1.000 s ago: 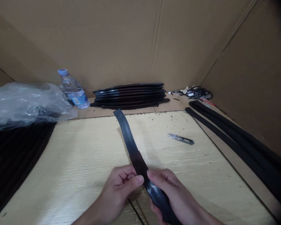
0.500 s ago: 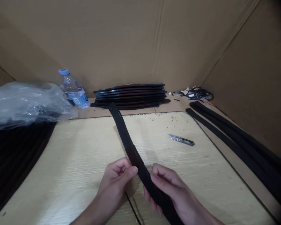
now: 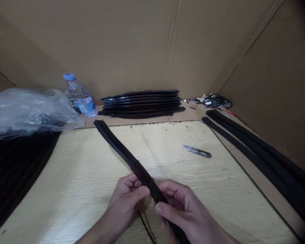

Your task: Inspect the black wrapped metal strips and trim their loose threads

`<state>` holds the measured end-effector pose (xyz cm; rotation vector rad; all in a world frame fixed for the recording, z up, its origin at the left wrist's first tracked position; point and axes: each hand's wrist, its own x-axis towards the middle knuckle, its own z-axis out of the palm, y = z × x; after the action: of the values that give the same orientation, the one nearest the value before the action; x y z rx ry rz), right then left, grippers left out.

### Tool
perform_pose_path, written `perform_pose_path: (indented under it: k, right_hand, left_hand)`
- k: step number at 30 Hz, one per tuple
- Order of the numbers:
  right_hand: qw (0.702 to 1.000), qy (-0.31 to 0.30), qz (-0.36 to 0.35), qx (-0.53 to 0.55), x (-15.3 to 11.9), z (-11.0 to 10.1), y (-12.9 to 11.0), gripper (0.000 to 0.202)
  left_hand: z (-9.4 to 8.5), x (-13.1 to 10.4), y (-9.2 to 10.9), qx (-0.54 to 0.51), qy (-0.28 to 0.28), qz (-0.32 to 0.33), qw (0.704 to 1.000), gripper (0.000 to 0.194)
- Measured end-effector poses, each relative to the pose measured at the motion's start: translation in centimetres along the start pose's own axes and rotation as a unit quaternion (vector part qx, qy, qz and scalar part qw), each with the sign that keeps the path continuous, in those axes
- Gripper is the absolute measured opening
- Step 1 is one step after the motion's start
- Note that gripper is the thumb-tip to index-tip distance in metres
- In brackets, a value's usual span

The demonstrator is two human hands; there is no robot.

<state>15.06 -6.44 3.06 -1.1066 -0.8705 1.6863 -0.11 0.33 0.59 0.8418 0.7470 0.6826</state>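
Note:
A long black strip [image 3: 119,148], slightly curved with a sleeve-like raised section along its middle, slants from the upper left down between both hands. My left hand [image 3: 130,195] pinches it from the left side, thumb on top. Lower down, my right hand [image 3: 180,206] grips the strip from the right, with its thumb across the near face and the other fingers behind. A thin black cord [image 3: 145,225] hangs below my left hand; where its upper end goes is hidden. The strip's near end runs out of view at the bottom.
Thread snips [image 3: 197,151] lie on the pale board [image 3: 78,189]. Stacked black strips [image 3: 142,104] rest against the cardboard wall, beside a water bottle [image 3: 81,96] and clear plastic bag [image 3: 33,110]. More black strips lie left and right [image 3: 256,159], with tangled cords [image 3: 216,101] in the corner.
The strip's far end has swung left and toward me, and the strip has turned to show its edge. My right thumb has shifted down and left onto it; my left hand barely moved.

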Motion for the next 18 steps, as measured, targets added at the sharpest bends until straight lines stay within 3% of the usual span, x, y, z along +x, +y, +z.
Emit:
perform_pose_path:
  k: [5, 9, 12, 18]
  right_hand:
    - [0.997, -0.01, 0.0, 0.071, -0.07, 0.17, 0.45, 0.036]
    - [0.995, 0.027, 0.019, 0.093, -0.18, 0.32, 0.21, 0.027]
    - [0.995, 0.045, 0.015, 0.091, -0.18, 0.28, -0.17, 0.027]
    - [0.998, 0.025, 0.018, 0.054, -0.17, -0.4, -0.02, 0.031]
  left_hand:
    - [0.11, -0.04, -0.13, 0.009, -0.002, 0.016, 1.0, 0.024]
    - [0.45, -0.09, 0.12, -0.009, 0.002, 0.022, 1.0, 0.02]
    - [0.44, -0.12, 0.12, -0.027, 0.019, 0.014, 0.999, 0.022]
    - [0.02, -0.03, -0.15, -0.019, 0.021, 0.014, 1.0, 0.028]
